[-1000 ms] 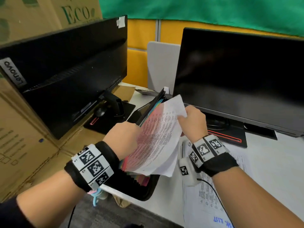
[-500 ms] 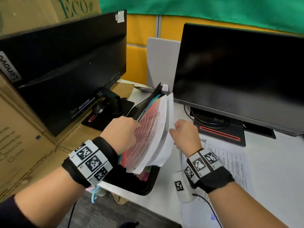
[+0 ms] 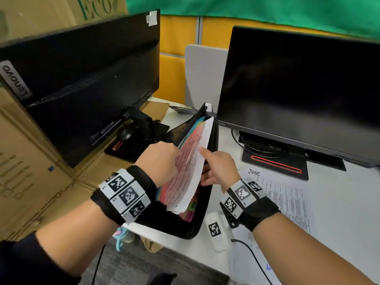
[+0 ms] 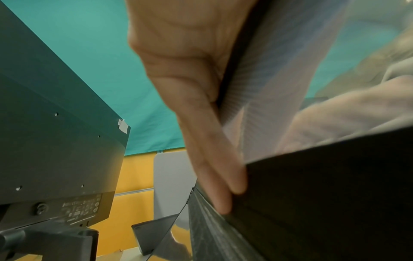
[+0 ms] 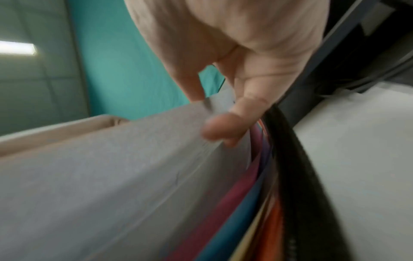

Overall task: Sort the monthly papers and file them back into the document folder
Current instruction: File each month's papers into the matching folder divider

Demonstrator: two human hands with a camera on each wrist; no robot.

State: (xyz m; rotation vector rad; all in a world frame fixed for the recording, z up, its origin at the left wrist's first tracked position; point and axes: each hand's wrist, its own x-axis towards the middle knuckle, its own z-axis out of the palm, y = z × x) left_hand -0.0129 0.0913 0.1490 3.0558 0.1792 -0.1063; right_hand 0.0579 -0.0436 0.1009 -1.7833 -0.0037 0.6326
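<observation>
I see papers (image 3: 189, 167) half inside document folder (image 3: 181, 227) standing at desk (image 3: 339, 202) edge; left hand (image 3: 162, 161) fingers look straight, bracing its flap, blurry though; right hand (image 3: 218, 167) pinches the sheets' edge; light, floppy stack; I'd grip mid-edge, both sides.

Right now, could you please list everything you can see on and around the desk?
folder: one, black with coloured dividers, standing open at the desk's near left edge
papers: one sheaf, white, partly inside the folder
loose sheets: a few, white, flat on the desk right of the folder, top one marked JUNE
monitors: two, black, left and right
boxes: several, brown cardboard, beside the left monitor
desk: one, white
partition: yellow, behind the monitors
cloth: green, above the partition
wristbands: two, black with white tags
left hand: rests against the folder
right hand: pinches the papers
</observation>
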